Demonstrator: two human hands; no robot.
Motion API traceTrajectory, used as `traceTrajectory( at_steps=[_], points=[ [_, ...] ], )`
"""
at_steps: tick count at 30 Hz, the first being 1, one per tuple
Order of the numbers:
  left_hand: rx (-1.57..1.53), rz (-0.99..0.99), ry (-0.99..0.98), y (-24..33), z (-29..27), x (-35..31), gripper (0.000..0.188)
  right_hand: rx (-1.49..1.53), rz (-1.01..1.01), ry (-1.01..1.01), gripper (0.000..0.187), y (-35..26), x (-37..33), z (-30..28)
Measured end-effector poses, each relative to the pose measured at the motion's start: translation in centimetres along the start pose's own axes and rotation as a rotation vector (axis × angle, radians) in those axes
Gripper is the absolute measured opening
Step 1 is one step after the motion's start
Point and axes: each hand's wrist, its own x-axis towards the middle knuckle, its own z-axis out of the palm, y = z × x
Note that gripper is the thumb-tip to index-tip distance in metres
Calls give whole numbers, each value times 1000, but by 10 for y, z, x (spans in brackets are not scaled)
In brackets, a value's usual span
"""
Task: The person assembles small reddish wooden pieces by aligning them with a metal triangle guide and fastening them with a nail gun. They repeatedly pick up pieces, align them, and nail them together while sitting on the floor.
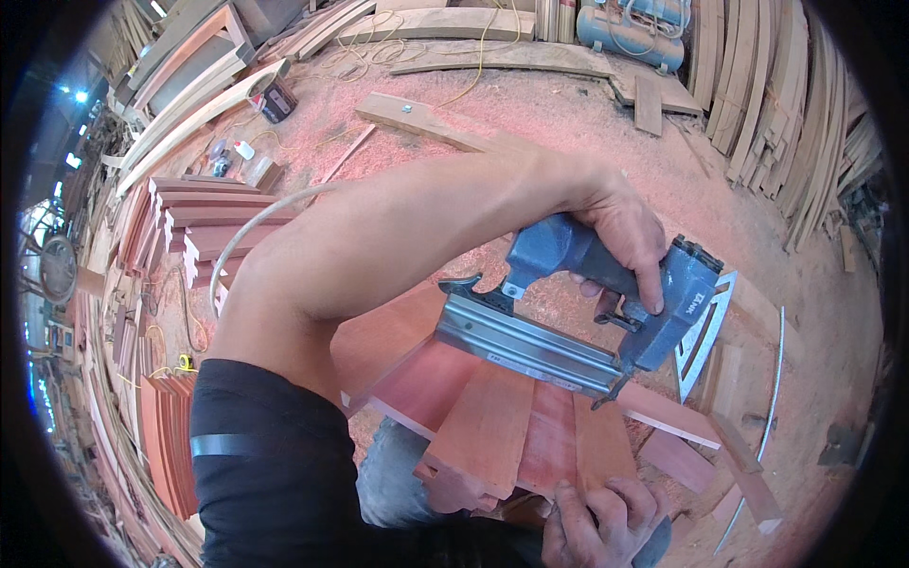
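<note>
My left arm, in a black sleeve, reaches across from the left. My left hand [620,227] is closed around the handle of a blue pneumatic nail gun [682,298], one finger lying along its body near the trigger. The gun's silver magazine [530,346] slants over several reddish boards [497,417] laid side by side, and its nose is at their far ends, touching or just above them. Low in the view, my right hand [606,525] has its fingers curled over the near end of a reddish board [603,440]. My jeans-clad leg [393,473] shows beneath the boards.
Right of the gun stand a metal triangular square [705,331] and a thin metal rod [772,398]. Stacked reddish planks [213,213] lie at left, near a pale hose [256,222]. Long boards [786,123] and a blue compressor [630,38] line the back. Pink sawdust covers the floor.
</note>
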Motion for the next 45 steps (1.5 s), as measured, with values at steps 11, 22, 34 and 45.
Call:
traceTrajectory(
  at_steps=[11, 22, 34, 45],
  points=[
    [42, -41, -21, 15, 9, -16, 58, 28, 12, 11, 25, -3, -9, 2],
    [-1, -18, 31, 29, 18, -28, 57, -83, 112, 264, 74, -2, -25, 12],
    [38, 92, 74, 70, 15, -81, 53, -248, 166, 197, 142, 6, -27, 20],
    [52, 82, 59, 74, 20, -85, 53, -151, 201, 114, 148, 9, -39, 10]
  ],
)
